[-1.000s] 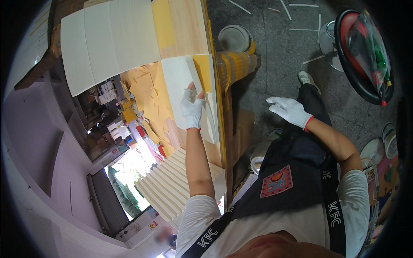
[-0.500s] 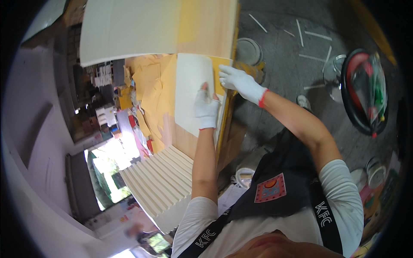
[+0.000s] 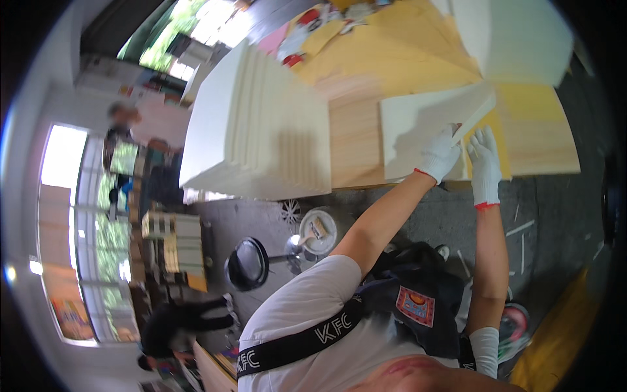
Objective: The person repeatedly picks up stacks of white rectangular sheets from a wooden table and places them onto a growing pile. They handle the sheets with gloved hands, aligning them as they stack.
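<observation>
My left hand (image 3: 441, 157), in a white glove with a red cuff and bare fingertips, has its thumb and fingers at the near right edge of a white board or stiff sheet (image 3: 411, 127). That edge appears tilted up off the table. My right hand (image 3: 485, 163), gloved the same way, lies with fingers stretched out on a yellow strip (image 3: 494, 124) beside the white piece. Nothing shows in the right hand's grip.
Thick white panels (image 3: 274, 137) stand in a row on the wooden table (image 3: 356, 130) at left. Another white panel (image 3: 513, 39) rises at far right. Yellow sheets (image 3: 405, 52) spread behind. A round stool (image 3: 247, 263) and a lidded bucket (image 3: 320, 232) stand on the floor; people are at left.
The view has swung left, bringing the white panels and people into sight. My right hand has come down flat on the yellow strip, and the white piece's right edge now appears raised.
</observation>
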Motion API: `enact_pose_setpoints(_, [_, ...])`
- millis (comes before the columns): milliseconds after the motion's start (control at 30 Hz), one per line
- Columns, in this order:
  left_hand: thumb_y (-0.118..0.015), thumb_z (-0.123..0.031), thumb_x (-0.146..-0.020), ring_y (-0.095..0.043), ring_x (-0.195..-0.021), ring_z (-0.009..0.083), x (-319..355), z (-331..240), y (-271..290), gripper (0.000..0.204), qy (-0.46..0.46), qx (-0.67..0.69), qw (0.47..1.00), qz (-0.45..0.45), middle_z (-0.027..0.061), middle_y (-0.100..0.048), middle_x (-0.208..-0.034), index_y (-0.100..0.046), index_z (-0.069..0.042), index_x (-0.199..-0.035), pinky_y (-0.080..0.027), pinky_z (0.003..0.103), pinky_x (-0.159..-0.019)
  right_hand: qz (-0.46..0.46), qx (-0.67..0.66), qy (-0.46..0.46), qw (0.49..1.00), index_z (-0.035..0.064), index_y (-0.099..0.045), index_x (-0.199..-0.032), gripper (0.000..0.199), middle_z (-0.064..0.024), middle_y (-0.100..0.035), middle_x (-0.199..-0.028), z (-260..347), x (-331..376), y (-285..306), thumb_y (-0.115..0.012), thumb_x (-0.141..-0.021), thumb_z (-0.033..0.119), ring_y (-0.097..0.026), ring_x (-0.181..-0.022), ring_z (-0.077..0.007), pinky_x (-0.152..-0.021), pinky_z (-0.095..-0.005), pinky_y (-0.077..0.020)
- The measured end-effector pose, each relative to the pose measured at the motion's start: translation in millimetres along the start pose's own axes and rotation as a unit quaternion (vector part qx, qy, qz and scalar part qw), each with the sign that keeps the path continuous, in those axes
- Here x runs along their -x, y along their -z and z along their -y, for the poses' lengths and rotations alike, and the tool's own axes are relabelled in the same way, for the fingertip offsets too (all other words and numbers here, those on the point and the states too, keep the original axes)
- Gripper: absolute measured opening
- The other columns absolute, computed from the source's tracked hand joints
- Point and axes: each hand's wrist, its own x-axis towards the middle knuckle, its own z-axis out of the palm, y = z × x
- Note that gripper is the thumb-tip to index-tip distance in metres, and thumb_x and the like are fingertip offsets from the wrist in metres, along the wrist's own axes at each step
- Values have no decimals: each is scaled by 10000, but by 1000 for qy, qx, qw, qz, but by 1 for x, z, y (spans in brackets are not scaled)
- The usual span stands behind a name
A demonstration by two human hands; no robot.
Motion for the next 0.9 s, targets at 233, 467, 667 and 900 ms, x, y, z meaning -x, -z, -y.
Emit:
enact_pose_setpoints(233, [-739,-202,-893,-712,-853,244,28,35,95,335,50,232,953,-186,116,-746,-943,-664,3,-1147,-547,365,-768,160,589,139,780,9,-484,-1444,508,-155,-474,-1503,-127,-24,-36,-556,-964,161,-432,-1388,-341,-1164,-412,-315])
enact_pose_setpoints(467, [-782,-201,-883,-662,-741,123,72,106,141,265,34,417,818,-395,66,-733,-861,-711,31,-991,-526,299,-656,176,845,301,406,180,-482,-1465,545,-108,-417,-1539,-165,31,-104,-510,-938,315,-355,-1402,-344,-1120,-571,-218])
enact_pose_setpoints(667, [-771,-256,-886,-662,-732,157,52,111,190,285,39,428,820,-378,88,-730,-824,-703,10,-963,-517,326,-676,186,868,240,393,214,-444,-1493,541,-107,-392,-1565,-159,38,-124,-503,-965,318,-336,-1427,-350,-1140,-574,-198])
enact_pose_setpoints(900, [-797,-236,-876,-582,-696,106,61,39,224,284,-16,502,783,-367,37,-687,-801,-681,8,-965,-479,282,-648,155,716,242,636,122,-415,-1500,568,-150,-370,-1576,-148,24,-98,-534,-964,269,-322,-1456,-392,-1174,-558,-219])
